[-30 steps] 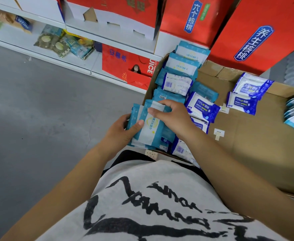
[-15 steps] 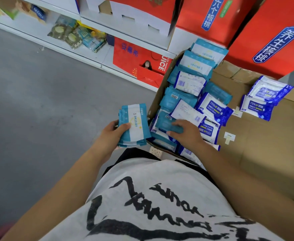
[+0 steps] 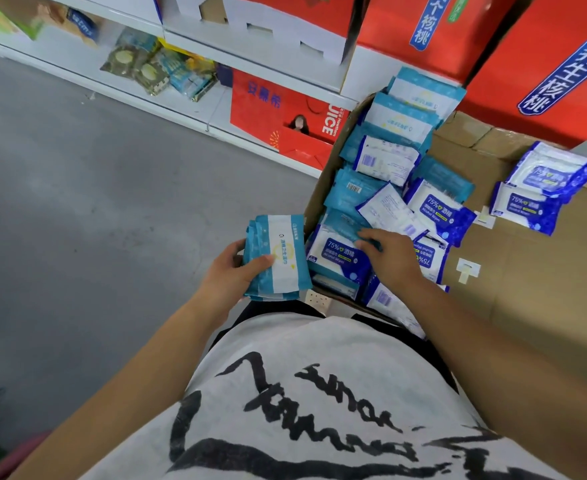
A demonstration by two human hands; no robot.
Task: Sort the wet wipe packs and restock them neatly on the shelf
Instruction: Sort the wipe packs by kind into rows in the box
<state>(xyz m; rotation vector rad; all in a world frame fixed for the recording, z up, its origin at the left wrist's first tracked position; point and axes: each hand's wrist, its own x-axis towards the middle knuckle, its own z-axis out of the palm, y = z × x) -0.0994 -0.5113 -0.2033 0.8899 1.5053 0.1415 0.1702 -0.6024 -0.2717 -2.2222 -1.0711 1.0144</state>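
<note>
The left hand (image 3: pixel 231 271) grips a stack of teal wipe packs (image 3: pixel 276 258) just outside the left wall of the cardboard box (image 3: pixel 527 289); its thumb is pressed across the top pack's front, the other fingers wrapped behind. The stack's long axis runs away from the person, tilted slightly left, with the white label stripe running the same way. Just right of it, the right hand (image 3: pixel 394 258) reaches into the box, fingers bent and closed on the edge of a teal pack (image 3: pixel 342 225) lying over a dark blue alcohol wipe pack (image 3: pixel 337 256). Beyond those fingers, more packs form a loose row toward the red cartons (image 3: pixel 545 64). Two blue packs (image 3: pixel 536 192) lie well right.
</note>
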